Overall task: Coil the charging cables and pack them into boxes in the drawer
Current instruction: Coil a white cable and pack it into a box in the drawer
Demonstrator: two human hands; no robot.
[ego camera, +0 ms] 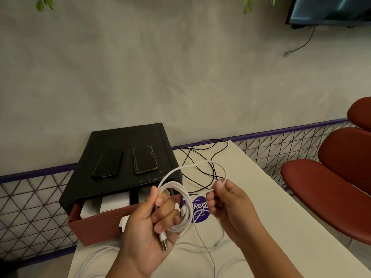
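Note:
A white charging cable (pixel 185 199) is wound in several loops. My left hand (pixel 152 223) is shut on that coil, and the USB plug (pixel 163 240) sticks out below my fingers. My right hand (pixel 226 199) pinches the cable's free strand just to the right of the coil. Behind my hands stands a black drawer unit (pixel 128 141) whose red-brown drawer (pixel 100 225) is pulled open. White boxes (pixel 112 203) lie inside it. A black cable (pixel 202 157) lies loose on the table behind my right hand. More white cable (pixel 94 259) lies at the table's front left.
Two dark phones (pixel 108 163) (pixel 144 159) lie on top of the drawer unit. The white table (pixel 261 197) carries a purple round sticker (pixel 198 209). Red chairs (pixel 329 187) stand at the right, and a wire-mesh fence (pixel 30 207) runs behind and to the left.

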